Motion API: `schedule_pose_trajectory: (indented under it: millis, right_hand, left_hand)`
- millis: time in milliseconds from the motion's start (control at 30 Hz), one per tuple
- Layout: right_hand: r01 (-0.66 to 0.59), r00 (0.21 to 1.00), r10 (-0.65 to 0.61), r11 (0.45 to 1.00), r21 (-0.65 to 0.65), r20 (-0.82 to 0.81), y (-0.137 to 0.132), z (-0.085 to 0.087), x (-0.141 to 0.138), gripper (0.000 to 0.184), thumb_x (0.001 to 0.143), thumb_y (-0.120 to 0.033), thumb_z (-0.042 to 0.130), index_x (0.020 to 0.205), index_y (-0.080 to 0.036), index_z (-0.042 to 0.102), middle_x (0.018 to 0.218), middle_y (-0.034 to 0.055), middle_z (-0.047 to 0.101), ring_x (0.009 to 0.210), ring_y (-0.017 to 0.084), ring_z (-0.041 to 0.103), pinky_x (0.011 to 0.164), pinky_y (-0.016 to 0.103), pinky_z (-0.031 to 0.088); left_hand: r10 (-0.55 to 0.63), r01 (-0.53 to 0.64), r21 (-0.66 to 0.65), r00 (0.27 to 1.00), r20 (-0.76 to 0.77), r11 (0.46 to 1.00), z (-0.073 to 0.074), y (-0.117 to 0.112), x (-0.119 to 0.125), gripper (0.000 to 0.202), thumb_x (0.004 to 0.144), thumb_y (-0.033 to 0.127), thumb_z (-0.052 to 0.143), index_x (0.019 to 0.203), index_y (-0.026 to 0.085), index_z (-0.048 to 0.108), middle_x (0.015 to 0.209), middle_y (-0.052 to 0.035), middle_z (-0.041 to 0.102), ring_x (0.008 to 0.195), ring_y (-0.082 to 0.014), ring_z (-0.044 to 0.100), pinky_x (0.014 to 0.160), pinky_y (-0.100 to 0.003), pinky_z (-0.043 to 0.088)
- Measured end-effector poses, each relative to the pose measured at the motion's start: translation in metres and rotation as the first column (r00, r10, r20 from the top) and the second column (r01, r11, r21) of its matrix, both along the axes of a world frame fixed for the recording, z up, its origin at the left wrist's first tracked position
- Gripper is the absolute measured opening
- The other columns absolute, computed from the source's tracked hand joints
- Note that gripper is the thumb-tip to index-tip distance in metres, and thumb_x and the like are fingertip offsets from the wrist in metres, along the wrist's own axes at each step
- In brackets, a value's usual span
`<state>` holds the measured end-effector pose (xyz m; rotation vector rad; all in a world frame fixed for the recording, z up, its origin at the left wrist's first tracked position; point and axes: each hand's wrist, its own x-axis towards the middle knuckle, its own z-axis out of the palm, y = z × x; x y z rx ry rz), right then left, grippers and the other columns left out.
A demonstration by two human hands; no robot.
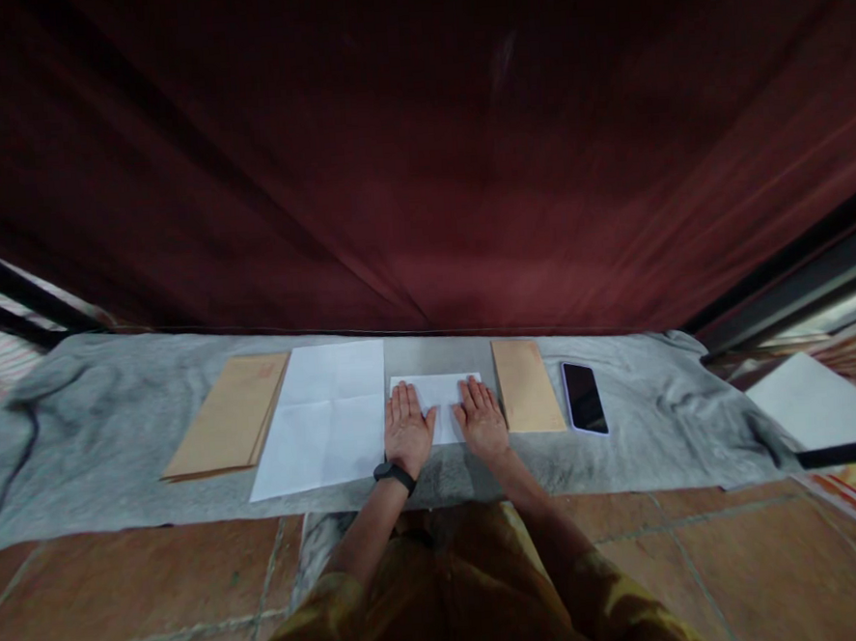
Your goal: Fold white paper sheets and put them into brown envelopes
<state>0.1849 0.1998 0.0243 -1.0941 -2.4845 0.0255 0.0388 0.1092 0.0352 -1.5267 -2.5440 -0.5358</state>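
Note:
A folded white sheet of paper (439,393) lies in front of me on the grey cloth. My left hand (408,432) rests flat on its left part, fingers stretched forward, with a dark band on the wrist. On the right part of the same sheet lies my right hand (481,420), palm down, its fingers extended. Larger white paper (324,414) with crease lines is spread just left of my left hand. A brown envelope (529,385) lies close to the right of my right hand.
Several brown envelopes (223,420) are stacked at the left. A phone (585,398) lies on the right, beside the single envelope. Grey cloth (658,413) covers the narrow surface. Dark red fabric (420,195) hangs behind it, and dark metal bars (795,279) stand at the sides.

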Motion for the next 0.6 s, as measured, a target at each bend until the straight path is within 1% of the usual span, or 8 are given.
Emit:
schedule_pose_trajectory:
  millis: [100, 200, 300, 400, 600]
  right_hand:
    - [-0.006, 1.000, 0.006, 1.000, 0.005, -0.003, 0.0004, -0.0012, 0.0005, 0.054, 0.106, -0.039, 0.036, 0.153, -0.011, 0.039, 0.157, 0.0176, 0.040, 0.145, 0.030, 0.038, 0.117, 0.049, 0.031]
    - [-0.011, 1.000, 0.011, 1.000, 0.000, 0.002, 0.0008, -0.0022, 0.0008, 0.055, 0.106, -0.040, 0.036, 0.153, -0.012, 0.039, 0.157, 0.0174, 0.040, 0.145, 0.030, 0.037, 0.117, 0.049, 0.030]
    - [-0.006, 1.000, 0.006, 1.000, 0.002, 0.012, 0.0013, -0.0035, 0.0009, 0.055, 0.106, -0.041, 0.035, 0.153, -0.012, 0.039, 0.158, 0.0171, 0.039, 0.146, 0.029, 0.036, 0.117, 0.049, 0.030]
    - [0.005, 1.000, -0.006, 1.000, 0.008, 0.021, 0.0021, -0.0047, 0.0007, 0.055, 0.106, -0.041, 0.034, 0.153, -0.013, 0.040, 0.158, 0.0166, 0.039, 0.146, 0.029, 0.036, 0.117, 0.049, 0.030]
    - [0.028, 0.999, -0.028, 1.000, 0.009, 0.039, 0.0028, -0.0029, 0.0013, 0.053, 0.106, -0.042, 0.036, 0.152, -0.016, 0.043, 0.159, 0.0155, 0.038, 0.145, 0.029, 0.037, 0.116, 0.048, 0.032]
  left_hand:
    - [-0.019, 0.019, -0.004, 1.000, -0.011, 1.000, 0.0020, -0.0044, 0.0024, 0.065, 0.101, 0.044, 0.036, 0.154, 0.006, 0.033, 0.163, -0.0208, 0.027, 0.152, -0.0317, 0.022, 0.122, -0.051, 0.025]
    - [-0.074, 0.074, -0.016, 0.997, -0.020, 0.997, 0.0052, -0.0071, 0.0037, 0.060, 0.100, 0.040, 0.040, 0.154, 0.014, 0.036, 0.164, -0.0141, 0.026, 0.154, -0.0300, 0.018, 0.123, -0.051, 0.022]
    - [-0.130, 0.130, -0.051, 0.991, -0.011, 0.990, 0.0076, -0.0077, 0.0037, 0.057, 0.101, 0.039, 0.039, 0.152, 0.015, 0.041, 0.163, -0.0124, 0.031, 0.153, -0.0289, 0.021, 0.124, -0.048, 0.022]
    - [-0.143, 0.144, -0.076, 0.990, 0.009, 0.987, 0.0087, -0.0075, 0.0029, 0.055, 0.101, 0.040, 0.037, 0.151, 0.014, 0.043, 0.161, -0.0127, 0.036, 0.151, -0.0279, 0.027, 0.123, -0.046, 0.024]
    - [-0.177, 0.178, -0.061, 0.984, 0.029, 0.982, 0.0099, -0.0086, 0.0020, 0.054, 0.101, 0.040, 0.038, 0.148, 0.015, 0.046, 0.159, -0.0128, 0.039, 0.150, -0.0282, 0.030, 0.123, -0.048, 0.024]
